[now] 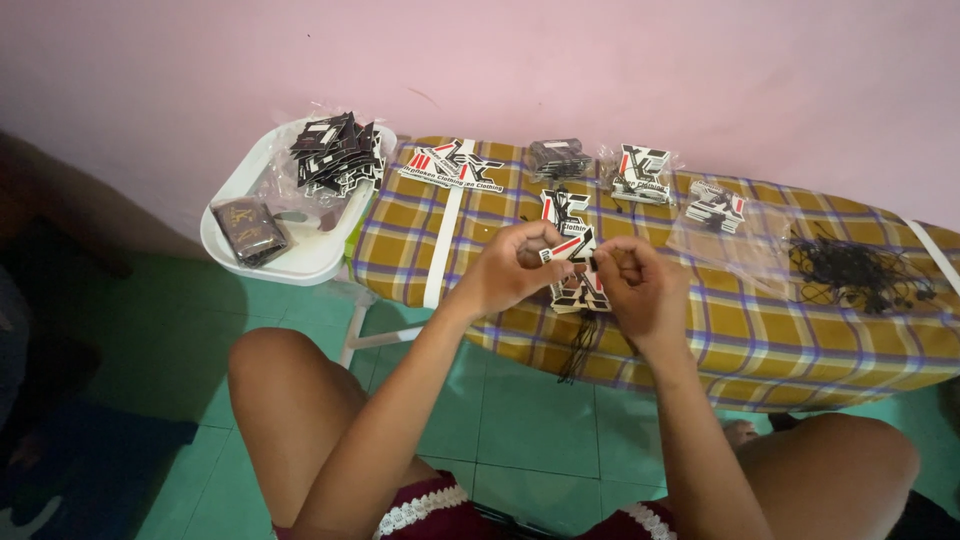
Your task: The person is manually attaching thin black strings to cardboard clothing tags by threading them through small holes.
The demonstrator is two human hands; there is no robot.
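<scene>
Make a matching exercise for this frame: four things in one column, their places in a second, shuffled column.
Things:
1. cut-out tag
2. tangle of black strings
3. brown packet
4. ironing board

Places:
A. in the white tray
B. between the left hand and right hand
C. at the board's right end
D. under the checked yellow cover

Pairs: 1-B, 2-C, 3-A, 4-D

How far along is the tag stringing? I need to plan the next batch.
Done: strung tags lie piled under the hands, cords hanging off the plaid board. In hand: the left hand holds one tag while the right hand works at its edge. Left: loose black cords, bagged tags and a full bag in the white tray.
</scene>
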